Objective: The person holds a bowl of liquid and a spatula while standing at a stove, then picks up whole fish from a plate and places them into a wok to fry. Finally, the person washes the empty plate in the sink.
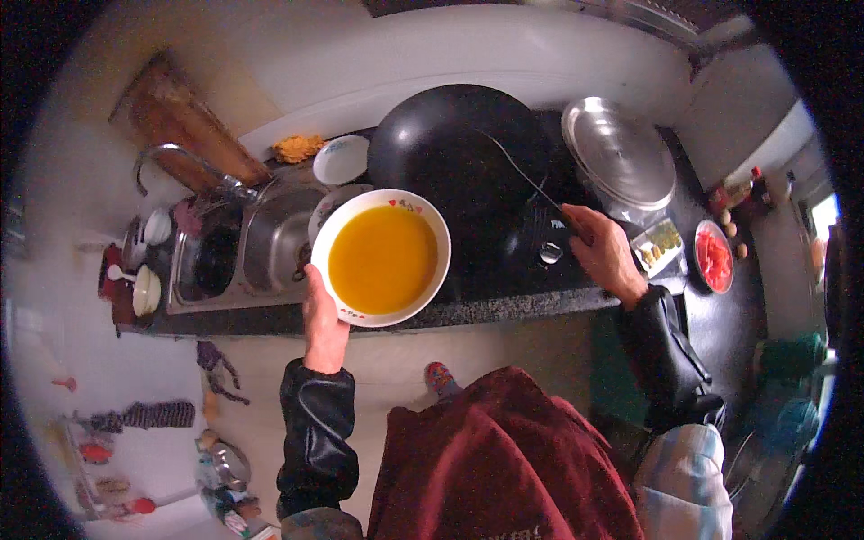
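My left hand (324, 324) grips the side of a white bowl (441, 253) with small red hearts near its rim. In the bowl is a smooth yellow-orange liquid (383, 260) that looks like beaten egg. The bowl hangs over the counter's front edge, between sink and wok. In my right hand (603, 246) is the handle of a long, thin metal cooking utensil (520, 169). It reaches into a large black wok (432, 128), where its head is lost in the dark. Past the bowl's far edge, part of a plate (331, 206) shows.
Left are a steel double sink (270, 216), a faucet (175, 150), a wooden board (189, 121) and an orange cloth (297, 147). A white bowl (342, 160) touches the wok's left side. Right are a steel lid (621, 155), a tray of chopped ingredients (656, 248) and a plate of red pieces (713, 256).
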Action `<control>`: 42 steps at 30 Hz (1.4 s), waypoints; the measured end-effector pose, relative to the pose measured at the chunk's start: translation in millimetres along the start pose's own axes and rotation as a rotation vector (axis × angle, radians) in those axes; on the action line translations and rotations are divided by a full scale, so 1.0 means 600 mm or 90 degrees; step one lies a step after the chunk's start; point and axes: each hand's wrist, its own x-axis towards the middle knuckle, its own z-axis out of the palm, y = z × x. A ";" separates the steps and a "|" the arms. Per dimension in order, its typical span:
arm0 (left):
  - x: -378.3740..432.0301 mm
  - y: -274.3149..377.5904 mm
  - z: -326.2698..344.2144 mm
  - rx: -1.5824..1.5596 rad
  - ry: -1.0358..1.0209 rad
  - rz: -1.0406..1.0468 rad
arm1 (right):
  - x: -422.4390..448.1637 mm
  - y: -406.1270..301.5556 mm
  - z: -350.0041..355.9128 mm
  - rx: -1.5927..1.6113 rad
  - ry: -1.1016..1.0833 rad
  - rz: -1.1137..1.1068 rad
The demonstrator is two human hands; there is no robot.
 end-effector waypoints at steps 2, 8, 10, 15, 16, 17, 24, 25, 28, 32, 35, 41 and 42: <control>-0.005 0.003 -0.004 0.016 0.006 -0.002 | 0.000 -0.010 0.003 -0.110 0.017 -0.027; -0.017 0.057 -0.007 0.084 -0.053 0.020 | 0.007 -0.012 0.048 -0.161 0.049 -0.062; -0.023 0.079 0.006 0.123 -0.072 0.019 | 0.010 -0.019 0.058 -0.170 0.035 -0.061; -0.028 0.125 0.003 0.153 -0.138 0.021 | 0.029 -0.031 0.078 -0.201 0.038 -0.108; -0.029 0.132 0.004 0.164 -0.143 0.024 | 0.035 -0.035 0.081 -0.194 0.046 -0.103; -0.029 0.140 0.005 0.170 -0.147 0.016 | 0.042 -0.038 0.085 -0.220 0.048 -0.103; -0.023 0.177 -0.015 0.197 -0.129 -0.027 | 0.080 -0.037 0.123 -0.247 0.074 -0.203; -0.021 0.176 0.006 0.199 -0.130 -0.035 | 0.081 -0.027 0.112 -0.265 0.075 -0.200; -0.029 0.180 0.024 0.205 -0.074 -0.058 | 0.092 -0.022 0.117 -0.273 0.058 -0.189; -0.039 0.177 0.054 0.173 0.065 -0.094 | 0.093 -0.017 0.130 -0.265 0.055 -0.188; -0.044 0.175 0.052 0.201 0.041 -0.063 | 0.090 -0.011 0.132 -0.249 0.058 -0.189; -0.047 0.186 0.022 0.248 -0.033 -0.012 | 0.076 -0.035 0.112 -0.164 0.184 -0.211; -0.047 0.185 0.019 0.250 -0.029 -0.015 | 0.075 -0.041 0.110 -0.102 0.264 -0.253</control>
